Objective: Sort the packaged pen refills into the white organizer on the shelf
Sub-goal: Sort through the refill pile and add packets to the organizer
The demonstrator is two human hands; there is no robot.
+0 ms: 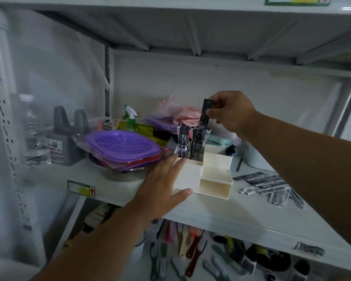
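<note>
White shelf (241,211), frame centre: my right hand (231,114) pinches an upright refill (204,120) directly above the organizer (203,175) slot; my left hand (162,187), fingers spread, steadies its side

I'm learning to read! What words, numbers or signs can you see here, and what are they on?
No word or number reads clearly.
Shelf-edge label: a red up arrow; its text is blurred.
Top shelf label: cut off and blurred.
Refill pack pinched by the right hand: print too small.
Packs in the white organizer: print unreadable.
Loose packs on the shelf: blurred.
Grey box label: blurred.
</note>
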